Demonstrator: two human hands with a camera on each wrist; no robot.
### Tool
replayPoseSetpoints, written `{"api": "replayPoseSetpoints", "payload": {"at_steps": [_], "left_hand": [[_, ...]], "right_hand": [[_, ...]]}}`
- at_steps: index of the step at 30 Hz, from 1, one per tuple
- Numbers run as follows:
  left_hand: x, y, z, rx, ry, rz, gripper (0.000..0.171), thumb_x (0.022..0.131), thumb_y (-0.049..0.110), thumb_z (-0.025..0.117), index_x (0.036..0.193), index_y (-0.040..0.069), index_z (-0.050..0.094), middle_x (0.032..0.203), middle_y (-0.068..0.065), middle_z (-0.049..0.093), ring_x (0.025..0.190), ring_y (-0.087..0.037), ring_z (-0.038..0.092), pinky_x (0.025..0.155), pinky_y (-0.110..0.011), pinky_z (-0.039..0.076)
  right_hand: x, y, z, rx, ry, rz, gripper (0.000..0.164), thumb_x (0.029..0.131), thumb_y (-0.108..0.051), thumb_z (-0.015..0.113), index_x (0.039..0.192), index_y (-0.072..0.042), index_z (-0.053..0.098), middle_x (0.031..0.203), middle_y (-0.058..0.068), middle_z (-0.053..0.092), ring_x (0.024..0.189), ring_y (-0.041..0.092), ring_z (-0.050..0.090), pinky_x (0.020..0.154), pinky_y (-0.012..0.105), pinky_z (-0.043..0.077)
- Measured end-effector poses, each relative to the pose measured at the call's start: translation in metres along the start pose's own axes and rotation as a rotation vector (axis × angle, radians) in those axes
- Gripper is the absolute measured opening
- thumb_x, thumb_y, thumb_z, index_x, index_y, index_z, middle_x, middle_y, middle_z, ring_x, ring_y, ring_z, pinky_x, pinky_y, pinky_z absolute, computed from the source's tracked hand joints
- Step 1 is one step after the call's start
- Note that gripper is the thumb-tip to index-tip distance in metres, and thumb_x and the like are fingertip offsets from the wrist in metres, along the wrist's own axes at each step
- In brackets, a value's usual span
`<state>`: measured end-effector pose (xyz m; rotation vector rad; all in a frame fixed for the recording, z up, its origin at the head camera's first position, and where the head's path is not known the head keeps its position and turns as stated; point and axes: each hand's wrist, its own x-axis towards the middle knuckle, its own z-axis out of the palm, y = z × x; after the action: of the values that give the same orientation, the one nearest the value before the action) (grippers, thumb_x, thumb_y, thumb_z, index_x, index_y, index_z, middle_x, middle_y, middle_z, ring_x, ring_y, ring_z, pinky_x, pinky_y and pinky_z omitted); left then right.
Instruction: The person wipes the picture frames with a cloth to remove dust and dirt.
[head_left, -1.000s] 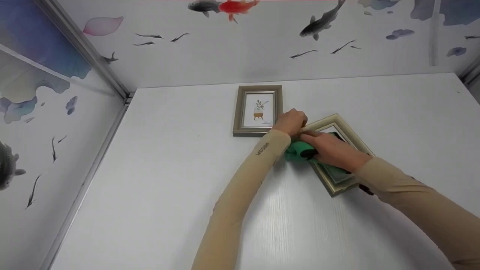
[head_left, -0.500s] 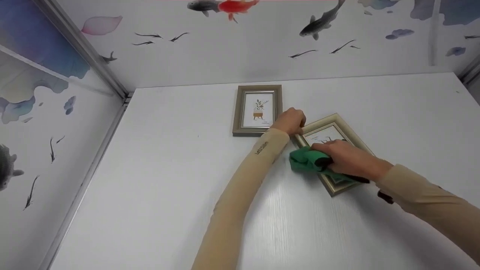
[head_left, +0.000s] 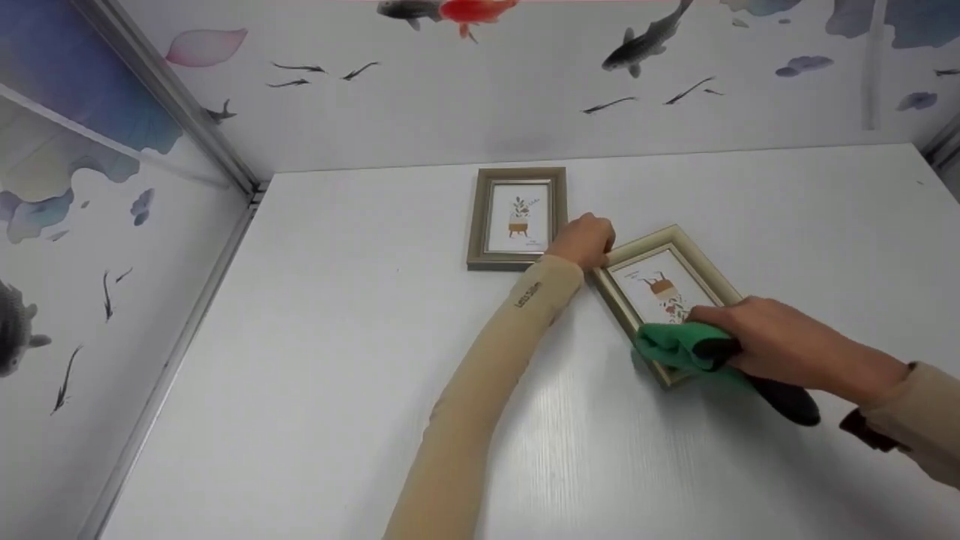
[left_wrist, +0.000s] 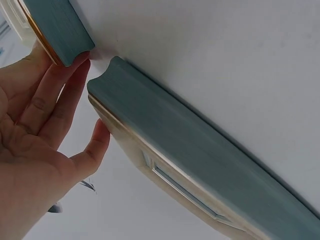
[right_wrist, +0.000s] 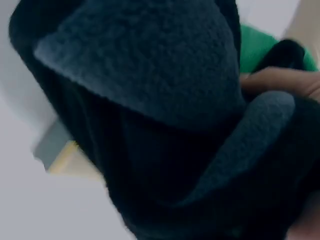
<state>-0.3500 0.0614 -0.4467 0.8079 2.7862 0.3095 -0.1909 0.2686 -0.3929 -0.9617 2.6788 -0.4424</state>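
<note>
A tilted gold picture frame [head_left: 703, 264] lies on the white surface, its plant drawing upside down and partly covered. At its left corner rests my left hand [head_left: 583, 241]. In the left wrist view the thumb [left_wrist: 98, 145] touches that frame's rim, and the extended fingers reach the corner of the other frame [left_wrist: 60, 30]. My right hand [head_left: 787, 345] grips a folded green cloth [head_left: 671, 346] with a dark underside, over the tilted frame's lower part. Dark plush folds of the cloth [right_wrist: 155, 65] fill most of the right wrist view.
The upright picture frame [head_left: 480, 217] with a potted plant drawing lies just left of the tilted one. White panels painted with fish and petals, such as the back panel [head_left: 480, 112], rise behind and at the left. A metal post [head_left: 187, 105] marks the left corner.
My right hand has drawn the cloth right and down across the tilted frame, uncovering much of its drawing. My left hand has stayed at the frame's corner.
</note>
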Motion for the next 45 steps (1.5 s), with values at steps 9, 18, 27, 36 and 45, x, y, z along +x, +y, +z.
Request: {"api": "replayPoseSetpoints", "payload": {"at_steps": [9, 18, 27, 36, 45], "left_hand": [[-0.004, -0.004, -0.002, -0.014, 0.007, -0.014, 0.015, 0.091, 0.016, 0.068, 0.103, 0.008, 0.072, 0.095, -0.002, 0.063, 0.088, -0.013, 0.052, 0.077, -0.024, 0.045], [-0.001, -0.006, -0.003, -0.064, -0.015, -0.030, 0.015, 0.090, 0.014, 0.069, 0.104, 0.008, 0.073, 0.095, -0.001, 0.064, 0.087, -0.013, 0.055, 0.075, -0.023, 0.046], [0.004, -0.003, -0.002, -0.028, -0.011, -0.018, 0.014, 0.093, 0.010, 0.064, 0.102, 0.009, 0.074, 0.095, -0.001, 0.066, 0.086, -0.012, 0.056, 0.074, -0.022, 0.047], [-0.002, -0.003, 0.000, -0.050, 0.001, -0.013, 0.015, 0.096, 0.011, 0.059, 0.100, 0.009, 0.073, 0.094, -0.001, 0.064, 0.085, -0.012, 0.056, 0.072, -0.023, 0.047], [-0.002, -0.004, 0.002, -0.046, -0.027, 0.021, 0.016, 0.098, 0.013, 0.056, 0.102, 0.010, 0.071, 0.094, 0.000, 0.064, 0.083, -0.012, 0.055, 0.072, -0.023, 0.046]], "right_hand": [[0.020, -0.014, 0.031, -0.150, 0.046, 0.025, 0.029, 0.068, 0.007, 0.079, 0.083, -0.009, 0.060, 0.072, 0.000, 0.058, 0.062, 0.014, 0.052, 0.053, 0.035, 0.046], [0.086, -0.003, 0.035, -0.132, 0.159, 0.034, 0.023, 0.076, 0.012, 0.070, 0.092, 0.000, 0.058, 0.078, 0.012, 0.058, 0.064, 0.023, 0.054, 0.057, 0.040, 0.048], [0.106, 0.005, 0.031, -0.148, 0.188, 0.020, 0.028, 0.080, 0.011, 0.067, 0.103, -0.003, 0.060, 0.091, 0.012, 0.065, 0.075, 0.026, 0.059, 0.065, 0.044, 0.050], [0.102, -0.026, 0.056, -0.792, 0.264, -0.342, 0.038, 0.078, -0.007, 0.079, 0.114, -0.001, 0.067, 0.109, 0.014, 0.066, 0.100, 0.029, 0.060, 0.079, 0.040, 0.050], [0.111, -0.033, 0.057, -0.826, 0.119, -0.220, 0.014, 0.081, -0.009, 0.077, 0.087, -0.001, 0.067, 0.082, 0.010, 0.064, 0.084, 0.027, 0.056, 0.071, 0.037, 0.046]]}}
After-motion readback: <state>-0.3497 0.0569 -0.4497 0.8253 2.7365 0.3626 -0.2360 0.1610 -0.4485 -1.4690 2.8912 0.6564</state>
